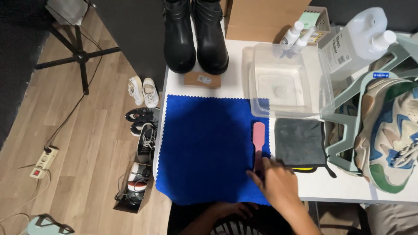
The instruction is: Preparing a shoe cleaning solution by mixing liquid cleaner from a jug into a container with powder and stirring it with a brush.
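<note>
Pink brush (258, 141), long and narrow w/ dark edge, lies lengthwise on the right margin of the blue cloth (204, 148); right hand (278, 185) rests on its near end, fingers spread over the handle, touching it. Can't tell if they're closed round it. Left hand (228, 209) sits low at the table's near edge, below the cloth, fingers loosely curled, holding nothing that shows.

Cloth is fuzzy microfibre w/ zigzag-cut edges, spread flat on the white table (331, 187). Just right of the brush: folded grey towel (299, 141), soft nap, w/ a yellow strip showing at its near edge. Behind both, a clear plastic tub (289, 82), rectangular, its front corner overlapping the cloth. Behind the tub, two small white spray bottles (296, 35) w/ labels, tilted, plus a pale slotted basket (320, 17). To the tub's right, a big translucent white jug (359, 37) w/ a white rectangular label on its side.

Far right: chunky sneaker (392, 135) in cream, blue and green, resting in a pale green rack (348, 126) w/ a small blue label on top. Back of the table, left of the tub: pair of glossy black boots (196, 37), upright, w/ a small brown cardboard box (202, 80) carrying a white sticker in front of them. Cardboard carton (261, 19) behind.
</note>
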